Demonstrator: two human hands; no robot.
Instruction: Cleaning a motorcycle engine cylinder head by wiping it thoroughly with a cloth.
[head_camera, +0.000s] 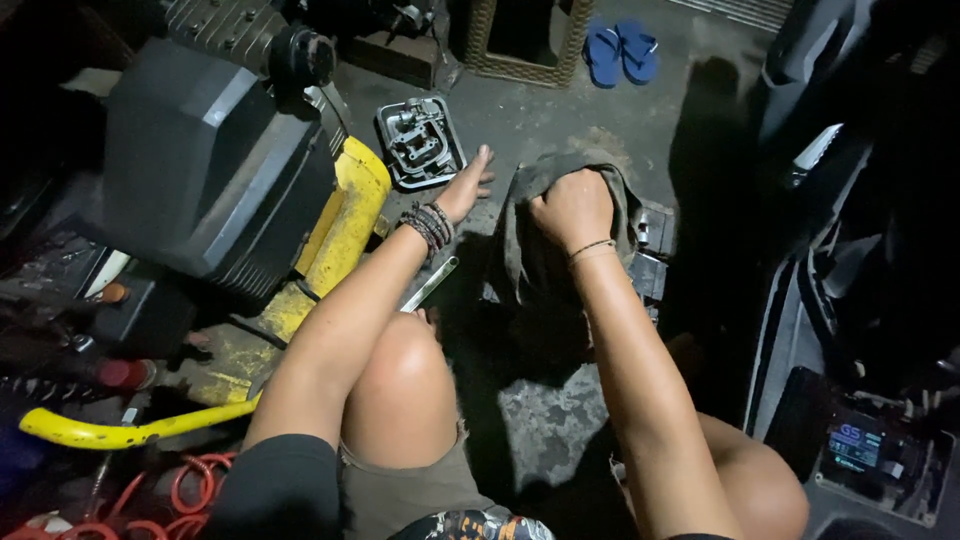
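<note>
Single view, head cam, no second view to overlap. Looks steeply down and forward from above squatting person's knees; arms run up frame from bottom edge. Close range: grey rag (560, 215) on concrete floor (545, 420) sits about centre. Metal parts tray (420, 142) just left of rag, blue sandals (620, 52) beyond it at top edge, yellow-framed machine (215, 160) well left.

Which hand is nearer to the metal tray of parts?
Left. The left hand lies open on the floor beside the metal tray; the right hand is farther right, gripping a dark rag.
</note>
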